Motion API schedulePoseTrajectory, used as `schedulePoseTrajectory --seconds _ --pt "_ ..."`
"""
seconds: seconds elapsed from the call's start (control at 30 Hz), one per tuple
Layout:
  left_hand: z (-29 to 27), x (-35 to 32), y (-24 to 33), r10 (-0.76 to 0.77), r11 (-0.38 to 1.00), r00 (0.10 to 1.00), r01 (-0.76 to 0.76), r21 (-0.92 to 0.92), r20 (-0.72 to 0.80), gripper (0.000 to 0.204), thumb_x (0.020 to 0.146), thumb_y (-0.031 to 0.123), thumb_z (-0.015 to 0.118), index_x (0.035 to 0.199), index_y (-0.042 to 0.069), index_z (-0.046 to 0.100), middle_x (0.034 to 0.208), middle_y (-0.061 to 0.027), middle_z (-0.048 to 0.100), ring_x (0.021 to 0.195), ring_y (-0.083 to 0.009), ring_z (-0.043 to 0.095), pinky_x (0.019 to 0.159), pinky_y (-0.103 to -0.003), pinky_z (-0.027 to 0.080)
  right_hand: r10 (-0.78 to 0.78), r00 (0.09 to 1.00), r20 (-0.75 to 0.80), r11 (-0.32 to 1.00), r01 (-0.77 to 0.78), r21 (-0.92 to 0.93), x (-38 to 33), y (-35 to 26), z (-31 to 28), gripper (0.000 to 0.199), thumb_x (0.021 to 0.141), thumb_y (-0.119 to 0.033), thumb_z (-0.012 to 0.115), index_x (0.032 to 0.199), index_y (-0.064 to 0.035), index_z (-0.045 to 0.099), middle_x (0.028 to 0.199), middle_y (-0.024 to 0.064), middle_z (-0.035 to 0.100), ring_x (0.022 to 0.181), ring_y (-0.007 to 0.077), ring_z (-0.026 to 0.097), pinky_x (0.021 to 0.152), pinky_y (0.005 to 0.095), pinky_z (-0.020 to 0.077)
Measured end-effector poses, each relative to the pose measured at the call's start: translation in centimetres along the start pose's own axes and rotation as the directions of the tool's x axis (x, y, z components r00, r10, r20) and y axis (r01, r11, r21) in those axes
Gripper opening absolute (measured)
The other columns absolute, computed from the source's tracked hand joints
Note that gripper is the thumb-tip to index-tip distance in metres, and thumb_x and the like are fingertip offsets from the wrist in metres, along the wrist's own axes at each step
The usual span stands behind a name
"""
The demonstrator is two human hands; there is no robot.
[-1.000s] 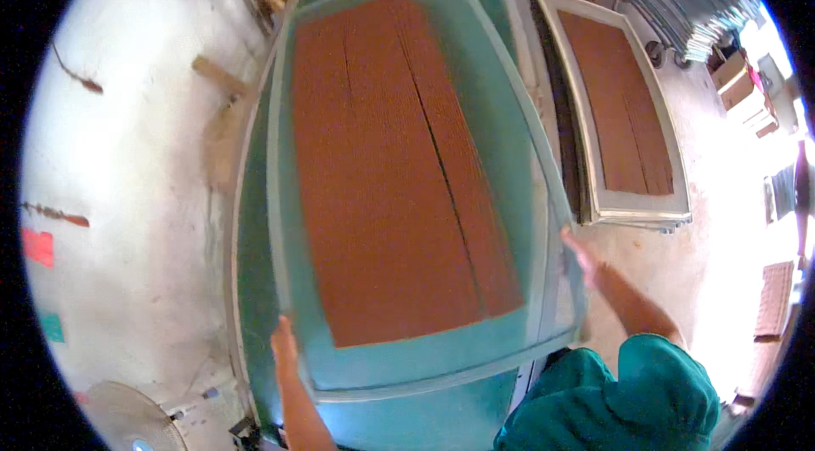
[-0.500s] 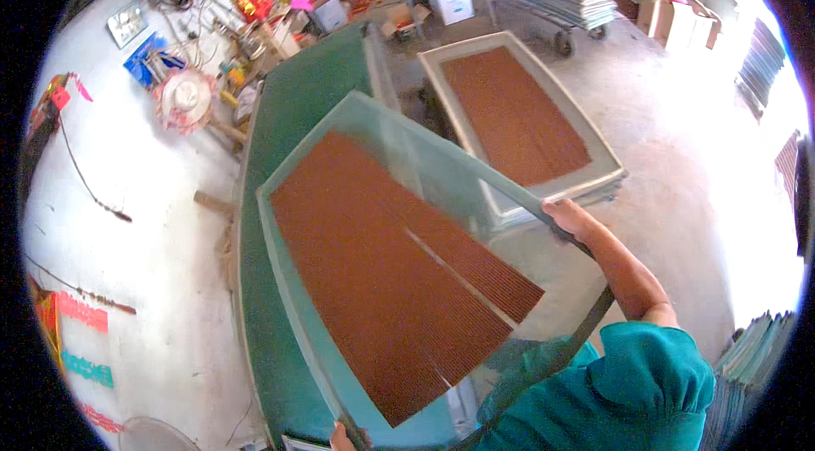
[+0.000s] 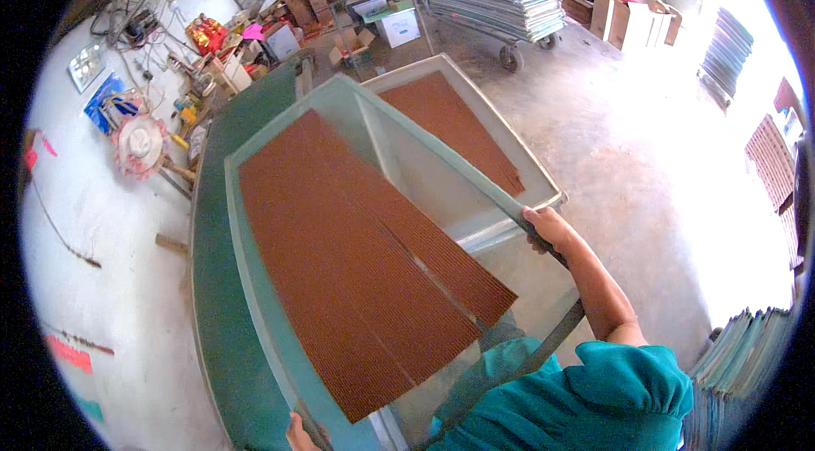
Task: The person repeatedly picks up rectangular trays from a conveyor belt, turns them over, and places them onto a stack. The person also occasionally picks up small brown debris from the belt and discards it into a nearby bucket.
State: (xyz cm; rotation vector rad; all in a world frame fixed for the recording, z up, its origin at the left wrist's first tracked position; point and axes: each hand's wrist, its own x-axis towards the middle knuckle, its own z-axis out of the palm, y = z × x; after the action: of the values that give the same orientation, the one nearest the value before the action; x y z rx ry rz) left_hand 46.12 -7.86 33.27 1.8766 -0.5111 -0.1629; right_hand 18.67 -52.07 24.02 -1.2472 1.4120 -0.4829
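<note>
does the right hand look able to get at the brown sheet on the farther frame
Probably not: the right hand grips the held frame, which in this view covers part of the farther frame bearing that brown sheet.

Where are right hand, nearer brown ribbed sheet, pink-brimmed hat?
Right hand (image 3: 549, 229), head view: back of the hand.
Nearer brown ribbed sheet (image 3: 350, 273), head view: wide left panel.
Pink-brimmed hat (image 3: 139, 140), head view: pale crown.

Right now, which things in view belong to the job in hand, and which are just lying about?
Likely in the job: left hand, right hand, held mesh frame, brown ribbed sheeting on it, similar frame beyond, green table.

Likely just about: pale hat, open carton, white box.
</note>
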Motion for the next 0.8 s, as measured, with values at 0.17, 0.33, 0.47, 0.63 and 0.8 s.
schedulePoseTrajectory --seconds 0.17,0.33,0.47,0.63,0.8 --pt "11.2 10.5 0.5 -0.052 0.996 0.992 0.042 0.083 0.119 0.047 0.087 0.042 0.043 0.112 0.004 0.053 0.105 -0.0118 0.052 0.091 -0.0260 0.052 0.076 -0.035 0.042 0.066 0.994 -0.090 0.987 -0.052 0.149 11.2 -2.1 -5.6 0.048 0.089 -0.039 0.043 0.068 0.0020 0.055 0.052 0.0086 0.050 0.038 0.0185 0.048 0.035 0.0333 0.0387" --pt "22.6 28.5 -9.1 -0.541 0.823 0.828 0.558 -0.110 0.147 0.030 0.085 0.029 0.051 0.087 -0.001 0.057 0.077 -0.0115 0.058 0.052 -0.0239 0.055 0.041 -0.037 0.041 0.111 0.972 -0.208 0.988 -0.085 0.131 23.6 -6.8 -10.6 0.049 0.089 -0.037 0.043 0.064 0.0040 0.055 0.048 0.0084 0.047 0.036 0.0197 0.047 0.033 0.0352 0.0358" --pt "36.8 34.3 -1.8 -0.605 0.784 0.773 0.621 -0.029 0.188 0.030 0.087 0.026 0.049 0.096 -0.001 0.055 0.074 -0.0111 0.057 0.050 -0.0227 0.054 0.037 -0.037 0.039 0.200 0.948 -0.246 0.972 -0.162 0.168 32.3 -8.9 -14.4 0.049 0.089 -0.037 0.043 0.065 0.0040 0.054 0.048 0.0089 0.047 0.034 0.0201 0.046 0.031 0.0347 0.0359" --pt "45.5 39.7 -3.3 -0.691 0.706 0.679 0.708 0.026 0.248 0.030 0.087 0.028 0.048 0.098 0.001 0.054 0.076 -0.0111 0.057 0.048 -0.0231 0.052 0.034 -0.037 0.037 0.239 0.943 -0.232 0.970 -0.222 0.100 41.0 -9.4 -16.0 0.048 0.089 -0.039 0.042 0.066 0.0016 0.053 0.049 0.0099 0.049 0.037 0.0199 0.048 0.032 0.0339 0.0375" --pt "49.5 39.6 -8.2 -0.742 0.669 0.638 0.722 0.178 0.205 0.039 0.087 0.032 0.048 0.111 0.001 0.051 0.099 -0.0133 0.057 0.078 -0.0263 0.056 0.061 -0.042 0.045 0.296 0.920 -0.257 0.955 -0.292 0.052 45.7 -6.8 -15.9 0.053 0.088 -0.042 0.043 0.069 0.0048 0.055 0.054 0.0121 0.053 0.039 0.0207 0.051 0.035 0.0345 0.0412"
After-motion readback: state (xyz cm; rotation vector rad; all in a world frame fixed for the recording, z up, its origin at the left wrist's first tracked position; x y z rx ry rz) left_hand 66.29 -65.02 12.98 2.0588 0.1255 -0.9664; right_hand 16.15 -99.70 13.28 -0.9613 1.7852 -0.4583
